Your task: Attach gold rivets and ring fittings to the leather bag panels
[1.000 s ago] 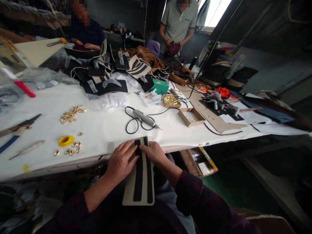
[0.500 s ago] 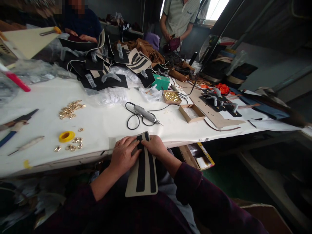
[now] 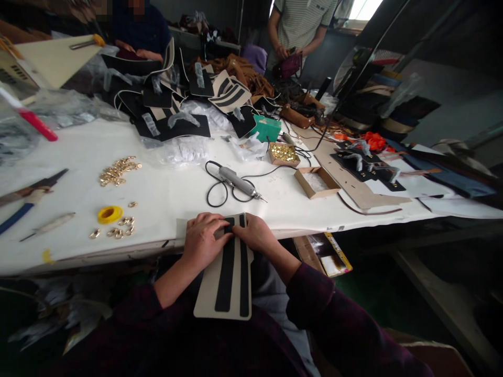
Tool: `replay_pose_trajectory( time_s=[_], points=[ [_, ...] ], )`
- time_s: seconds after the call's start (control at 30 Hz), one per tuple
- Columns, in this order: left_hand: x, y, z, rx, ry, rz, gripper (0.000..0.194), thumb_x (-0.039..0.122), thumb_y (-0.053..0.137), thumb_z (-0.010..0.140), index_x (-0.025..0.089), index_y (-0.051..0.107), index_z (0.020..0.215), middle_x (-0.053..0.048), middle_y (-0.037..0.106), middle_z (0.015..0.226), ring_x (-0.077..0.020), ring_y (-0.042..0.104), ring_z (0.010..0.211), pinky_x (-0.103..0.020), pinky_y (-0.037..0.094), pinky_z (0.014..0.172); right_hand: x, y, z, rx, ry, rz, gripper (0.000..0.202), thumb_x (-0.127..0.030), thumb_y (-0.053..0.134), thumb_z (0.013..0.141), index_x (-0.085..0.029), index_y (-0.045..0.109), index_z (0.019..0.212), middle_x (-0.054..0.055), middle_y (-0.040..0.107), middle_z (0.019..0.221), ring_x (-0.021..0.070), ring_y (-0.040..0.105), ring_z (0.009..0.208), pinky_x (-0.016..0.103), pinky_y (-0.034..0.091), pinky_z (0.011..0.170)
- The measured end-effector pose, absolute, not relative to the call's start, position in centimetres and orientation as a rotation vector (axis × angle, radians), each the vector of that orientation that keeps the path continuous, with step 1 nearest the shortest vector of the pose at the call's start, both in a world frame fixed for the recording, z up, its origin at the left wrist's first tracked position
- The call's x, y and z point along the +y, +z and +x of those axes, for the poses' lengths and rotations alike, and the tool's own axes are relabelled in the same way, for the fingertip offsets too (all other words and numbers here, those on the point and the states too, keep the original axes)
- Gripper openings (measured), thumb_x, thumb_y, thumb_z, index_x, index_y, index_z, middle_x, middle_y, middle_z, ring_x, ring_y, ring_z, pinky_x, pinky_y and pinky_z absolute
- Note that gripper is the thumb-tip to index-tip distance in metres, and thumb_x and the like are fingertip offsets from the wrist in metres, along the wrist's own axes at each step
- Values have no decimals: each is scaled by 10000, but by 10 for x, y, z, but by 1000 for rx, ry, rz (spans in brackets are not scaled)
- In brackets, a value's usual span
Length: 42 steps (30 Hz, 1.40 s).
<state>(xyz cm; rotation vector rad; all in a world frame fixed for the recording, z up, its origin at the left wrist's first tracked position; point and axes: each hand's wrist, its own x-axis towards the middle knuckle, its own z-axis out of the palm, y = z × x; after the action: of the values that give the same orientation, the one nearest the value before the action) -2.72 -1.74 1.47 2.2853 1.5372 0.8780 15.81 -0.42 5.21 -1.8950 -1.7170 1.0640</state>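
A flat beige panel (image 3: pixel 211 277) with two long black strips lies tilted over my lap, its far end by the table edge. My left hand (image 3: pixel 205 238) holds the far left part, with thumb and fingers closed at the upper end of the wider strip. On the far right side, my right hand (image 3: pixel 257 234) grips the panel, its thumb pressing between the strips close to the left fingertips. Whatever may be under the fingertips is hidden. A grey electric screwdriver (image 3: pixel 238 183) with a looped black cord lies on the table beyond my hands.
Gold metal fittings (image 3: pixel 118 170), a yellow tape roll (image 3: pixel 110 214) and pliers (image 3: pixel 24 207) lie at left. Small boxes (image 3: pixel 317 183) stand right of centre. Black panels (image 3: pixel 183 127) and plastic pile up behind. Two people are across the table (image 3: pixel 165 191).
The view has shifted slightly, so the table things appear farther right. The panel's near end has swung a little left, while both hands keep their hold at its far end.
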Motion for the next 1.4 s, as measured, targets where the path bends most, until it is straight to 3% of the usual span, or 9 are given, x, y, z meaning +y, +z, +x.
replay_pose_trajectory(
  time_s=[0.5, 0.63, 0.77, 0.87, 1.13, 1.4],
  points=[
    [-14, 16, -25, 1561, 832, 2306, 198, 356, 848, 853, 303, 793, 1036, -22, 780, 1191, -293, 652, 1169, -478, 447, 946, 8, 51, 166, -1814, 966, -1968, 206, -405, 731, 840, -203, 693, 826, 68, 731, 789, 203, 635, 713, 293, 361, 611],
    [-13, 13, -27, 1541, 847, 2352, 191, 353, 841, 858, 303, 787, 1034, -22, 776, 1187, -301, 655, 1158, -473, 450, 923, 6, 50, 182, -1806, 908, -1936, 299, -454, 783, 812, -213, 743, 985, 28, 708, 752, 182, 609, 675, 281, 360, 604],
    [-11, 7, -28, 1515, 882, 2394, 186, 379, 834, 860, 308, 785, 1025, -30, 777, 1189, -310, 658, 1152, -468, 458, 922, 15, 40, 226, -1629, 810, -1853, 292, -453, 706, 889, -232, 765, 1069, -6, 710, 753, 156, 625, 656, 262, 425, 634],
    [-11, 4, -29, 1512, 913, 2415, 177, 396, 818, 866, 306, 787, 1015, -39, 782, 1181, -314, 665, 1146, -467, 465, 926, 39, 32, 267, -1566, 592, -1919, 267, -434, 633, 928, -227, 785, 1001, 0, 734, 799, 165, 662, 717, 266, 474, 695],
    [-10, -1, -29, 1516, 933, 2402, 202, 387, 838, 846, 323, 784, 1030, -32, 788, 1176, -320, 662, 1153, -478, 464, 931, 115, 20, 303, -1626, 340, -2015, 274, -295, 644, 905, -220, 803, 1115, 48, 780, 998, 197, 680, 890, 289, 480, 843],
    [-12, 2, -28, 1543, 920, 2351, 200, 372, 844, 840, 333, 790, 1028, -17, 786, 1188, -315, 655, 1168, -482, 455, 932, 145, 17, 296, -1737, 302, -2072, 278, -321, 635, 928, -223, 829, 1102, 82, 799, 1058, 228, 688, 933, 295, 460, 787]
  ],
)
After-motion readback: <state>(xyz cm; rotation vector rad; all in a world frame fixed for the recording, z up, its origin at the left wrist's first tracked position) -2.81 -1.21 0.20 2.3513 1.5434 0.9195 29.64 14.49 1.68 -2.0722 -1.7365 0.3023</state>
